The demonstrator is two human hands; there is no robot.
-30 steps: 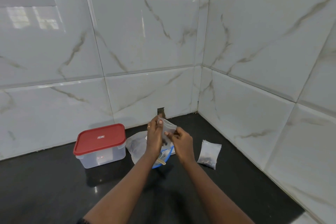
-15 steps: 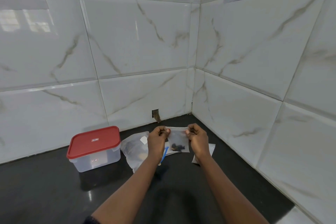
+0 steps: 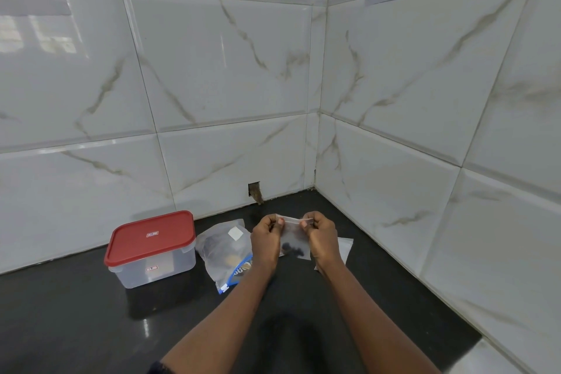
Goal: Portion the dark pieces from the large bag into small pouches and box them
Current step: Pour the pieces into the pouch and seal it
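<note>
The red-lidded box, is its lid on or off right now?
On. The red lid sits flat on the clear box, covering its whole top.

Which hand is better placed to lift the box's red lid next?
Left, probably: the left hand is nearer the closed box, which sits on that side beyond the large bag. The right hand, farther away, could hold the small pouch alone.

Head cam, fwd-down, near counter (image 3: pixel 91 328)
</note>
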